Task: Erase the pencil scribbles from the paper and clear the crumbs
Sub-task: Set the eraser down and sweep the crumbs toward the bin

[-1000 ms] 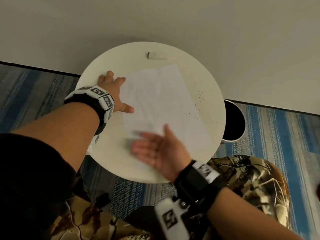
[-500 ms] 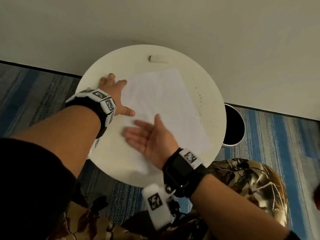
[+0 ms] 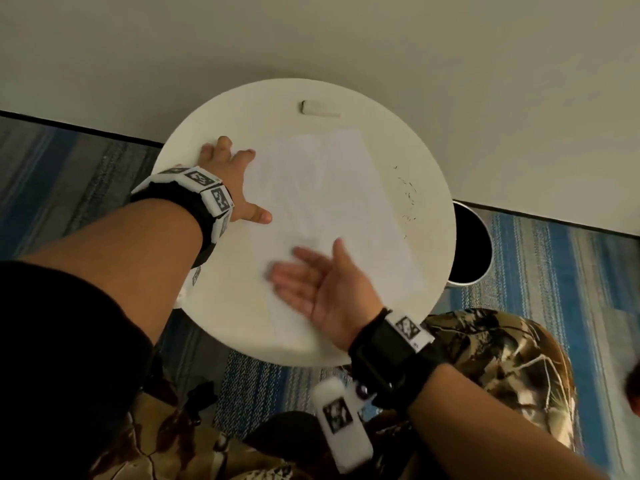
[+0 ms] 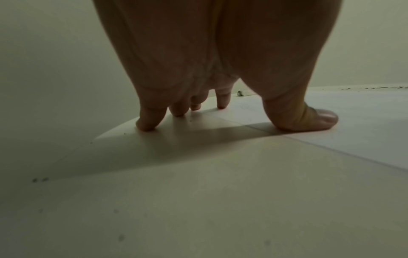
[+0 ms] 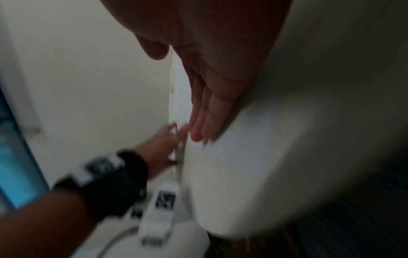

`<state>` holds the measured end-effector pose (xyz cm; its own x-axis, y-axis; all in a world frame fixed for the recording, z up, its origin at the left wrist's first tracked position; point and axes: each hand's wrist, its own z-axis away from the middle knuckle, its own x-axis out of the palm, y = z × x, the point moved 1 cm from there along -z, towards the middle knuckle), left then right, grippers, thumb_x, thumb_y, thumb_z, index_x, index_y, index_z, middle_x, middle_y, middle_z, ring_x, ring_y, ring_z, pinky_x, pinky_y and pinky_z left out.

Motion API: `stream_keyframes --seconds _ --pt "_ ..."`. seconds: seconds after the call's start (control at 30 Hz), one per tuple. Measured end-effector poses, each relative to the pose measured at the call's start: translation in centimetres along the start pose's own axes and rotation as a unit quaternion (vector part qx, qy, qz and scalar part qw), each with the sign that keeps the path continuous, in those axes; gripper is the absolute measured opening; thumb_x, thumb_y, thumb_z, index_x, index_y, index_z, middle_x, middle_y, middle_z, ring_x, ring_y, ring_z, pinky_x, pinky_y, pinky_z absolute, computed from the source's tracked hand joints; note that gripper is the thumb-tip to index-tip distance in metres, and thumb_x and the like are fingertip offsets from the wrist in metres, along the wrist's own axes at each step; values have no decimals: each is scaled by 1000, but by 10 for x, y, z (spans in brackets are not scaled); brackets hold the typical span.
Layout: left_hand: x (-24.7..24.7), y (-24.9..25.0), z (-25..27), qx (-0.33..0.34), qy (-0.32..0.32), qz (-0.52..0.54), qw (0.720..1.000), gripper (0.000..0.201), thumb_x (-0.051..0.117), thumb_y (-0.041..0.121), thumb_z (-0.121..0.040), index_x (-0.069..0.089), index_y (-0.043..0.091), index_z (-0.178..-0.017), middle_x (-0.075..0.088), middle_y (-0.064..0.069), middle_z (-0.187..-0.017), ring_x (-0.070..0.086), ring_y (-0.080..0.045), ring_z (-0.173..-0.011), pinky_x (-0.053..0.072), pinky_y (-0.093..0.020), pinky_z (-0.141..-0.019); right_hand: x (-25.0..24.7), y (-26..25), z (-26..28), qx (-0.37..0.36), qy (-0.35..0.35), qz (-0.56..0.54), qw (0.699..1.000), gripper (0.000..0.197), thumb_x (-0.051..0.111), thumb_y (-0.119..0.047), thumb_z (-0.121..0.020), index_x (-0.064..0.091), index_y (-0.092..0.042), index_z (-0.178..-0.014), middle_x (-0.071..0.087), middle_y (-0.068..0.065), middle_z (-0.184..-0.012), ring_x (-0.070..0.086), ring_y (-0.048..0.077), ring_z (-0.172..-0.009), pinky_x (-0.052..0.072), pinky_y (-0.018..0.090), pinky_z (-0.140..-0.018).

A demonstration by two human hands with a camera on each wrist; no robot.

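A white sheet of paper (image 3: 332, 209) lies on the round white table (image 3: 214, 306). My left hand (image 3: 235, 178) is spread at the sheet's left edge, with the thumb (image 4: 309, 120) pressing on the paper (image 4: 353, 122) and the fingertips (image 4: 145, 125) on the table top. My right hand (image 3: 311, 282) is flat and blurred, its edge on the near part of the sheet, fingers (image 5: 203, 125) straight. Dark eraser crumbs (image 3: 408, 195) are scattered on the table to the right of the sheet. A white eraser (image 3: 318, 108) lies at the table's far edge.
A round dark bin (image 3: 471, 247) stands on the floor just past the table's right edge. Striped blue carpet (image 3: 554, 271) surrounds the table, and a pale wall (image 3: 311, 36) runs behind it. Camouflage trousers (image 3: 485, 358) show below the table.
My right hand has swept back and forth over the near part of the paper, and is now slightly further right and blurred. The left hand has kept its place at the sheet's left edge.
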<state>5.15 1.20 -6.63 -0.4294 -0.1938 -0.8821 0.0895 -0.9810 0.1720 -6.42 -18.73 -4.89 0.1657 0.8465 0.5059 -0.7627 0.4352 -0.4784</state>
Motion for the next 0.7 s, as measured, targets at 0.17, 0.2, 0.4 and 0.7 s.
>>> stream_keyframes --seconds 0.17,0.2,0.4,0.7 --pt "0 -2 -2 2 -1 -1 1000 119 76 65 -64 10 23 -153 -1 -11 -159 0 -35 -146 19 -58 -114 -45 -56 -3 -104 109 -77 986 57 22 -53 -101 56 -7 -102 76 18 -84 76 27 -72 62 32 -65" --pt "-1 -2 -1 1 -3 -1 1000 120 76 65 -63 10 23 -153 -2 -11 -159 0 -35 -146 19 -58 -114 -55 -76 -4 -146 152 -107 972 55 24 -52 -101 55 -7 -103 75 19 -92 75 28 -76 62 32 -66" --pt "1 0 -4 5 -3 9 1000 118 77 64 -64 11 23 -153 1 -12 -158 2 -36 -145 19 -55 -115 -6 -34 19 -117 95 -102 983 49 30 -45 -102 58 -6 -113 66 18 -111 66 27 -96 55 35 -81" --pt "1 -1 -5 12 7 -12 1000 117 76 65 -64 12 21 -153 4 -14 -157 6 -38 -144 21 -56 -114 -42 -42 13 -95 154 -72 981 60 24 -54 -101 58 -4 -104 76 18 -83 75 27 -70 61 33 -67"
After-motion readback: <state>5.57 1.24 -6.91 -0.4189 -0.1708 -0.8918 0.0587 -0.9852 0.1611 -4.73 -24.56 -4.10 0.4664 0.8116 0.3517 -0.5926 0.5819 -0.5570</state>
